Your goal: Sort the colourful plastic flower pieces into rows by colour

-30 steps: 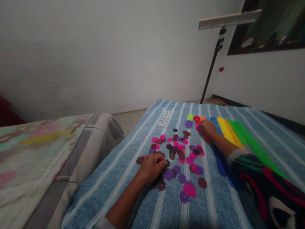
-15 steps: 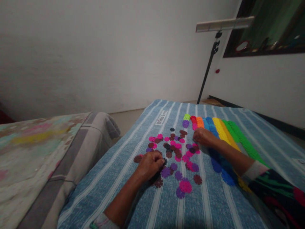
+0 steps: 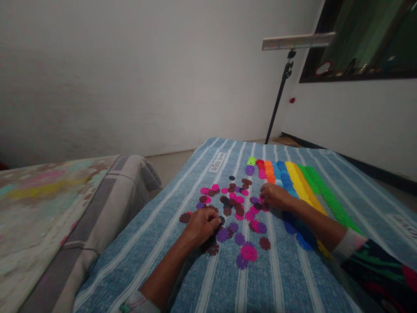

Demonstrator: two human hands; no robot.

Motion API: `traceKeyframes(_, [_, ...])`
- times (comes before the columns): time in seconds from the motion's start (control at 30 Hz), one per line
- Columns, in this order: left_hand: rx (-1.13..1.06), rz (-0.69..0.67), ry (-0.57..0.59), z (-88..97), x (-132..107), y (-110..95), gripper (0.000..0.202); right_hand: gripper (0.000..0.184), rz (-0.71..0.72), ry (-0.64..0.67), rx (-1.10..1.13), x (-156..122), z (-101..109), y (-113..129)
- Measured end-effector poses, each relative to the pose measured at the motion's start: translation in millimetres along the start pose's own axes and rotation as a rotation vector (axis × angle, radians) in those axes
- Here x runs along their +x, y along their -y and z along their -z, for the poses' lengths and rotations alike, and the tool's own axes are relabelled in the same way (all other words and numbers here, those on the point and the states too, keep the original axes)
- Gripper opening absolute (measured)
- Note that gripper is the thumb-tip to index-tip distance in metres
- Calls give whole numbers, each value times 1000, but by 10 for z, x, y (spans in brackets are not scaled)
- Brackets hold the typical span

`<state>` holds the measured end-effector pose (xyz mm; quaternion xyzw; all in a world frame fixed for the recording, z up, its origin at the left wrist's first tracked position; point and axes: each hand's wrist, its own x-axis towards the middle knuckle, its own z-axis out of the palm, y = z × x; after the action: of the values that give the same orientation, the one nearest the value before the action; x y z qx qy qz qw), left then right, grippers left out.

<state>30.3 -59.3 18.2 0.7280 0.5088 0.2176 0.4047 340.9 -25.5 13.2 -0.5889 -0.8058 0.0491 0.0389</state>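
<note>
Small flower-shaped plastic discs in pink, purple, brown and black lie scattered on the striped blue cloth (image 3: pixel 137 256). My left hand (image 3: pixel 202 225) rests at the near left of this spread, fingers curled, with a black disc (image 3: pixel 222 220) at its thumb and fingertips. To the right, my right hand (image 3: pixel 275 196) is closed, its fingertips down by the pink discs (image 3: pixel 250 215) and a dark one. What those fingertips hold, if anything, is hidden. A brown disc (image 3: pixel 265 243) and a bright pink disc (image 3: pixel 249 251) lie nearer me.
Rows of overlapping discs run along the right: orange (image 3: pixel 269 171), blue (image 3: pixel 288 178), yellow (image 3: pixel 298 182) and green (image 3: pixel 329 195). Short red, purple and lime groups sit at the far end. A stand (image 3: pixel 276 104) rises behind the cloth. Another covered surface (image 3: pixel 42 217) is at left.
My right hand has moved slightly nearer and toward the scattered discs, its fingertips now beside the pink ones. My left hand stays at the black disc. The view has shifted a little.
</note>
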Motion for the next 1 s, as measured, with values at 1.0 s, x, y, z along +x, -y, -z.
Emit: traceKeyframes(1.0, [16,16,-6,1,-32,-72,16,24,-319,-170,-183,508,54,-412])
